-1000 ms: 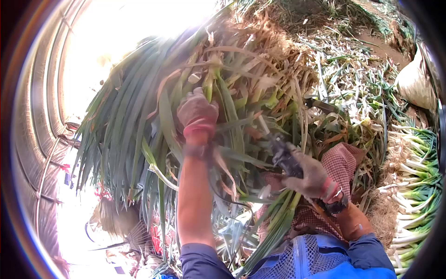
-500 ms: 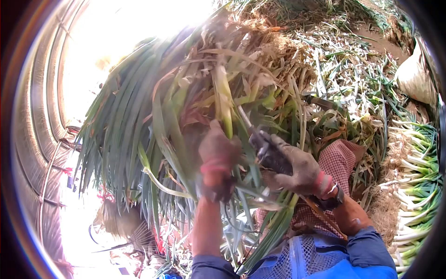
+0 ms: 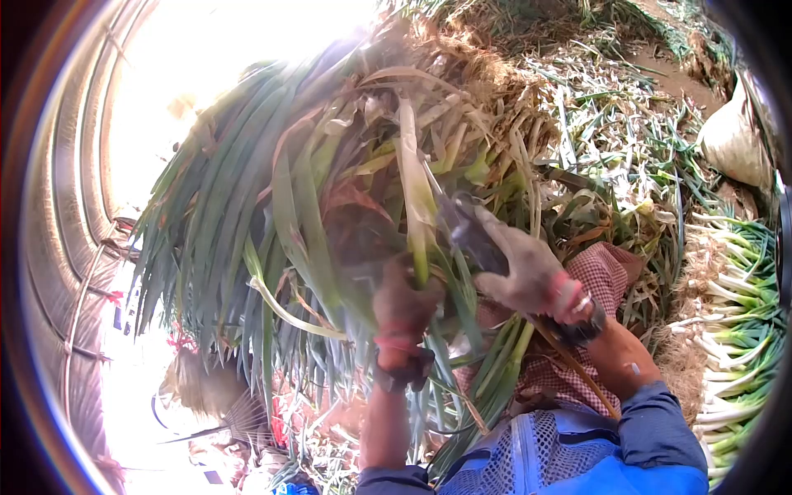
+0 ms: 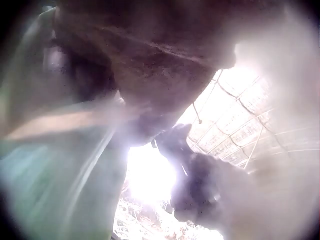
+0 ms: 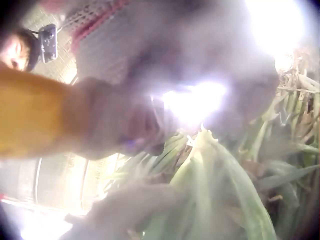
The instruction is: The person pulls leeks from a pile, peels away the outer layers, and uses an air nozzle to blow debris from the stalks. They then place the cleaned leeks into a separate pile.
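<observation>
My gloved left hand grips a green onion by its green part, the pale stem pointing up and away. In the left wrist view the glove fills the top, with a broad green leaf below. Gloved too, my right hand grips a dark air blow gun, its thin nozzle alongside the stem. A yellow-orange hose runs from the gun in the right wrist view, where the split green leaves spread below. Both wrist views are hazy.
A large heap of untrimmed green onions lies ahead and left. Peeled white-stemmed onions are lined up at right. Leaf scraps cover the ground behind, near a pale sack. A rake lies lower left.
My left hand has come down and toward me, drawing the green onion closer beside the blow gun. The right hand has shifted slightly, its nozzle swinging upward along the stem.
</observation>
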`<state>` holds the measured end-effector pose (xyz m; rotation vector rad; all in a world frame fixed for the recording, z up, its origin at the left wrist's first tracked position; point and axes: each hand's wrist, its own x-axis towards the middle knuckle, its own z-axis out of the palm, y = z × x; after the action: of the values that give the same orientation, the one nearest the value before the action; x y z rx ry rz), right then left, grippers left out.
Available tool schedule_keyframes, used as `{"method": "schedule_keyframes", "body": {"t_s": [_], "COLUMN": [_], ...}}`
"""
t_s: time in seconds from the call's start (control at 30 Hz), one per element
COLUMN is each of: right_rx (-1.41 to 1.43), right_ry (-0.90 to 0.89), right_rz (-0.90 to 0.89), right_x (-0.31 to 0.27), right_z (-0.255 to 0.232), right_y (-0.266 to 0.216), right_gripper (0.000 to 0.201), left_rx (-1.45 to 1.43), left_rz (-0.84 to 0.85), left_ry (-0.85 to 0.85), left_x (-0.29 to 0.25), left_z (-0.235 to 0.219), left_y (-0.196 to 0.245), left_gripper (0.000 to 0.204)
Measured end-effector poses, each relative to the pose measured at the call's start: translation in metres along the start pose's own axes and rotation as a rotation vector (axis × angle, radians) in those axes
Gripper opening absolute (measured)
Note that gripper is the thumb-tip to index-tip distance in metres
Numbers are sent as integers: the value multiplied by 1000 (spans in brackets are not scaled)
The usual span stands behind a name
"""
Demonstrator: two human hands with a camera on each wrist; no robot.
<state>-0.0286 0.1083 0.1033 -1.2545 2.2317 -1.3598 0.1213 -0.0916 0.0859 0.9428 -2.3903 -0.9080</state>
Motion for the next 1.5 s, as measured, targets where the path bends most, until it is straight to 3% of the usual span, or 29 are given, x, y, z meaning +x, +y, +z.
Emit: {"method": "schedule_keyframes", "body": {"t_s": [0.03,0.17,0.2,0.3,0.33,0.47,0.57,0.87,0.97,1.03,1.17,1.33,1.43,1.5], "right_rx": [-4,21,14,-65,-75,-96,-68,-118,-151,-149,-15,-69,-49,-40], "right_ry": [-3,-179,-256,-187,-12,37,90,-34,53,109,101,128,12,45], "right_rz": [0,-73,16,37,-113,52,-60,-27,15,-35,-51,-24,-10,-51], "right_x": [-14,-80,-90,-90,-83,-35,-17,-45,-25,-13,23,86,99,88], "right_z": [-1,4,3,12,24,14,13,23,19,16,3,-10,-20,-20], "right_y": [-3,-7,-14,-6,11,13,13,14,25,25,11,20,22,18], "right_gripper": [103,105,105,106,105,106,107,108,107,105,100,91,90,94], "left_rx": [-120,-162,-177,-151,-107,-27,-36,-191,-167,-221,-227,-253,-328,-283], "left_rz": [1,9,-9,-9,9,43,-19,-62,-30,-128,-69,-16,-80,-48], "left_ry": [13,-27,-43,-46,-24,9,-41,-83,-98,-159,-127,-134,-153,-154], "left_x": [3,13,12,12,11,4,-4,-6,-7,-12,-13,-16,-20,-19], "left_z": [1,2,-1,2,3,0,-8,-6,-7,-11,0,0,-1,-1], "left_y": [-7,-23,-17,-13,-12,-2,22,14,23,35,15,13,18,16], "left_gripper": [54,67,69,63,56,56,56,57,56,52,49,45,42,40]}}
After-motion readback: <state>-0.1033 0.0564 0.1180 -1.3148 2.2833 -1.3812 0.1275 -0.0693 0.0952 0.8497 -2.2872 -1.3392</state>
